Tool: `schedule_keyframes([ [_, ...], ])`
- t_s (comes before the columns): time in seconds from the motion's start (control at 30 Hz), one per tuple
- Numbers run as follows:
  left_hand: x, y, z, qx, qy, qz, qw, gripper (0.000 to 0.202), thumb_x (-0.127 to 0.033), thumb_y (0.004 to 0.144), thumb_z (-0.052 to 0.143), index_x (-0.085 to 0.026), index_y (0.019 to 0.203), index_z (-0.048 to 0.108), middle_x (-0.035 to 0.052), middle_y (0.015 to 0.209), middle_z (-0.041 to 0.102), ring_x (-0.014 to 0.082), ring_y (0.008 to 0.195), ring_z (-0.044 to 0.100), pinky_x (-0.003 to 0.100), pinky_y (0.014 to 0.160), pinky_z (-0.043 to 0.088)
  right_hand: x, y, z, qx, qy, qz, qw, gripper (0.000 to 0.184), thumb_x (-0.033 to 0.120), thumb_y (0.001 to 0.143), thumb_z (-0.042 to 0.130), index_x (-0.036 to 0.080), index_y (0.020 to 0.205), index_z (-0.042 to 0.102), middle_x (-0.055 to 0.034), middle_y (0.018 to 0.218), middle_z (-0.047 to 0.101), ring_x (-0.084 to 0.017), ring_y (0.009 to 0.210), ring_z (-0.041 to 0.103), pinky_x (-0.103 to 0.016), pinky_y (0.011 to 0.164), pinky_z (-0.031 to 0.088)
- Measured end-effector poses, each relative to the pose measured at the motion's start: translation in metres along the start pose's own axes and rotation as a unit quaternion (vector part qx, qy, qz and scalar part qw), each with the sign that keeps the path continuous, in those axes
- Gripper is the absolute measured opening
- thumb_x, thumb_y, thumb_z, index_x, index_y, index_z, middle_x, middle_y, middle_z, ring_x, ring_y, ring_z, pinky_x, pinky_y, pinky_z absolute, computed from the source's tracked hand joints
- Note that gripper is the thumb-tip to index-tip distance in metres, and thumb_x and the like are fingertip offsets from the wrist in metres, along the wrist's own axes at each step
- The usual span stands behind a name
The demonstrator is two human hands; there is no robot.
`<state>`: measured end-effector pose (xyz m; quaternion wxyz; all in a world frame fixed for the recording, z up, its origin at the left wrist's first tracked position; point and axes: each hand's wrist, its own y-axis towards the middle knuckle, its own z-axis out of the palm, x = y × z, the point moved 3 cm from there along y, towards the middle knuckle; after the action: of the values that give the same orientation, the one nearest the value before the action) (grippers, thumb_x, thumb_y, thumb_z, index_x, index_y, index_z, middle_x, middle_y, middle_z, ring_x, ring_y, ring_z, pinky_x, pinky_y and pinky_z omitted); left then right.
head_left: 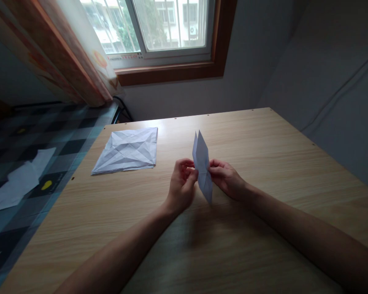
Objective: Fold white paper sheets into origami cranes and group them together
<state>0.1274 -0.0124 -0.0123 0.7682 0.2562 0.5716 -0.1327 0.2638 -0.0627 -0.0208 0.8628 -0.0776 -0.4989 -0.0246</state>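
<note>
Between my two hands a folded piece of white paper stands on end above the table. It is narrow, with two pointed tips at the top and one point at the bottom, and creases show near its middle. My left hand pinches its left edge between thumb and fingers. On the opposite edge, my right hand grips the paper at about the same height, thumb toward me. Some fingertips are hidden behind the paper.
A stack of creased white paper sheets lies at the back left of the wooden table. To the left, loose white paper rests on a checked cloth. A window and curtain are behind.
</note>
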Motion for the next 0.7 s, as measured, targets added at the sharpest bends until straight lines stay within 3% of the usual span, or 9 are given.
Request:
schedule_keyframes([
  [0.1,-0.001,0.000,-0.002,-0.020,0.000,-0.005,1.000,0.023,-0.028,0.082,0.066,-0.023,0.097,0.048,-0.0035,0.076,0.059,0.0102,0.058,0.054,0.022,0.055,0.041,-0.003,-0.001,0.000,-0.004,-0.022,-0.014,1.000,0.019,0.032,0.069,0.076,0.019,0.075,0.064,0.0013,0.070,0.063,-0.013,0.063,0.055,-0.026,0.061,0.045],
  [0.23,-0.003,0.001,-0.004,-0.025,0.052,-0.013,0.998,0.010,-0.027,0.086,0.055,-0.019,0.091,0.058,-0.0008,0.071,0.061,0.0138,0.064,0.056,0.025,0.061,0.044,-0.003,-0.004,0.001,-0.031,-0.074,-0.053,0.995,0.018,0.034,0.073,0.075,0.020,0.079,0.064,0.0015,0.073,0.065,-0.013,0.064,0.057,-0.027,0.062,0.046],
  [0.3,-0.003,0.002,-0.005,-0.023,0.074,-0.013,0.997,0.017,-0.030,0.087,0.051,-0.017,0.086,0.062,0.0013,0.073,0.061,0.0151,0.067,0.057,0.027,0.063,0.045,0.000,-0.006,0.002,-0.055,-0.098,-0.078,0.991,0.019,0.035,0.074,0.074,0.020,0.079,0.063,0.0013,0.074,0.065,-0.014,0.066,0.058,-0.027,0.063,0.047],
  [0.53,-0.003,0.005,-0.006,0.003,0.209,0.011,0.978,0.017,-0.030,0.082,0.063,-0.016,0.072,0.062,0.0019,0.083,0.056,0.0137,0.073,0.054,0.024,0.060,0.041,0.003,-0.010,0.003,-0.081,-0.203,-0.147,0.965,0.019,0.037,0.081,0.068,0.020,0.082,0.059,0.0015,0.072,0.060,-0.014,0.062,0.057,-0.026,0.055,0.047],
  [0.6,-0.004,0.006,-0.007,-0.008,0.234,0.020,0.972,0.019,-0.028,0.081,0.062,-0.016,0.067,0.060,0.0014,0.080,0.055,0.0131,0.071,0.052,0.023,0.059,0.040,0.005,-0.013,0.005,-0.089,-0.266,-0.181,0.943,0.016,0.034,0.081,0.066,0.020,0.084,0.059,0.0008,0.076,0.059,-0.013,0.062,0.055,-0.026,0.053,0.046],
  [0.7,-0.005,0.007,-0.008,-0.021,0.253,0.026,0.967,0.021,-0.027,0.080,0.064,-0.015,0.063,0.059,0.0007,0.076,0.053,0.0127,0.069,0.051,0.023,0.059,0.039,0.012,-0.021,0.011,-0.104,-0.379,-0.282,0.875,0.009,0.025,0.080,0.065,0.020,0.087,0.061,-0.0025,0.091,0.057,-0.013,0.068,0.055,-0.027,0.057,0.049],
])
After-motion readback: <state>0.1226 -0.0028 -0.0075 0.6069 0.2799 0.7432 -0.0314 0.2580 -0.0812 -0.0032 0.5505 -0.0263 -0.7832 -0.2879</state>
